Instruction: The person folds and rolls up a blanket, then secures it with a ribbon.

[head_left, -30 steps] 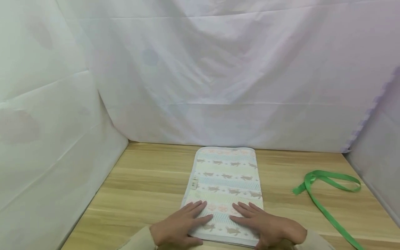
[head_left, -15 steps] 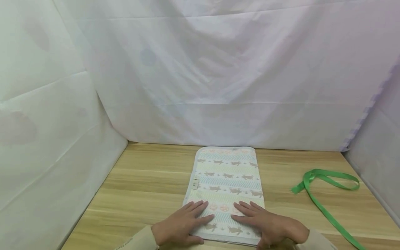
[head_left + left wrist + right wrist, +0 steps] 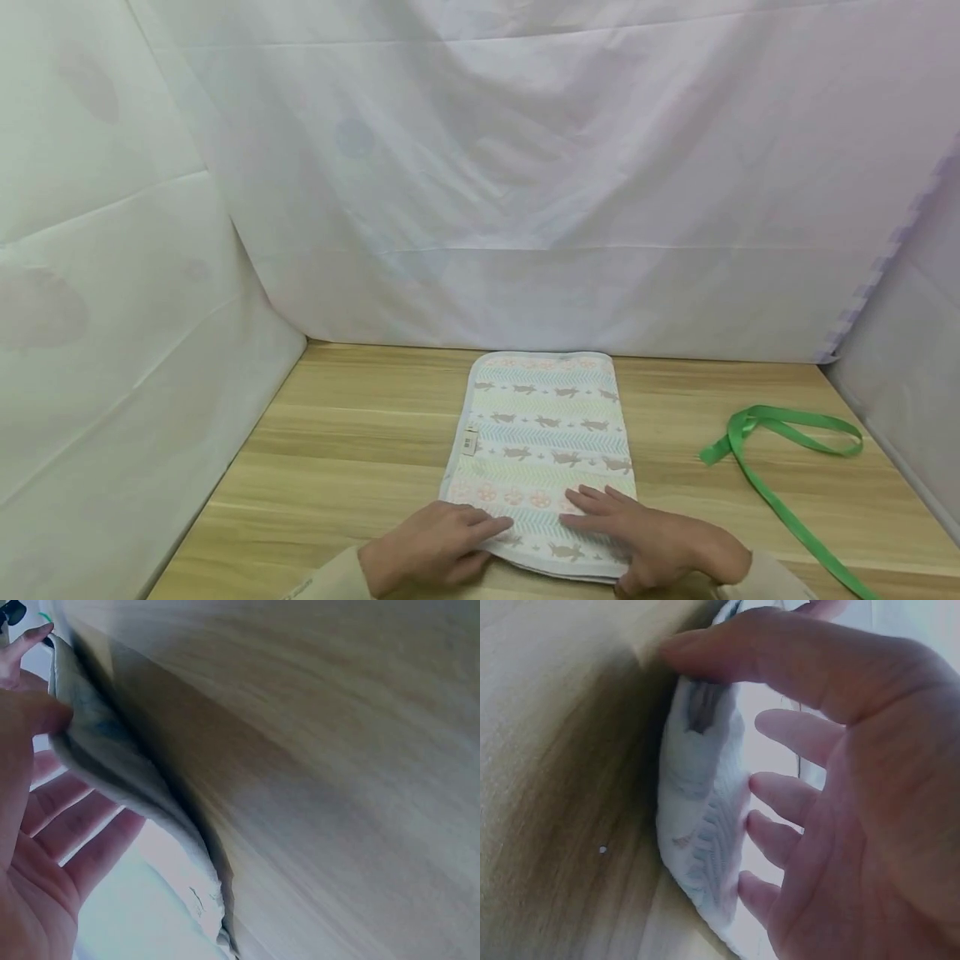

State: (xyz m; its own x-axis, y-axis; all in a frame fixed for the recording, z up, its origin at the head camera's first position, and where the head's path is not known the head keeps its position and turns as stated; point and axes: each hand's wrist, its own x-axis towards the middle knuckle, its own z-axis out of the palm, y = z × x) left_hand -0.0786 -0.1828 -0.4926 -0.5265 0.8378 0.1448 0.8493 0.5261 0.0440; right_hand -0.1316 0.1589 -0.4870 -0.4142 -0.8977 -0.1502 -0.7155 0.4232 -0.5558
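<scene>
A white folded cloth (image 3: 540,433) lies lengthwise on the table, printed with pastel bands and brown animals, a small tag at its left edge. At its near left corner my left hand (image 3: 438,542) pinches the edge, thumb below and fingers on top. The left wrist view shows that near edge bowed up off the wood, with the left thumb (image 3: 52,712) at the layers. My right hand (image 3: 652,533) rests on the near right corner, its fingers spread over the cloth. In the right wrist view the right thumb (image 3: 697,656) lies across the cloth's edge.
A green ribbon (image 3: 787,512) lies looped on the right side of the wooden table (image 3: 337,450), its tail running off toward the front. White fabric (image 3: 540,300) hangs behind the table, with more on the left and right sides.
My left hand has shifted from lying flat on the cloth to curling at its near edge, which now lifts and bows there. My right hand has barely moved.
</scene>
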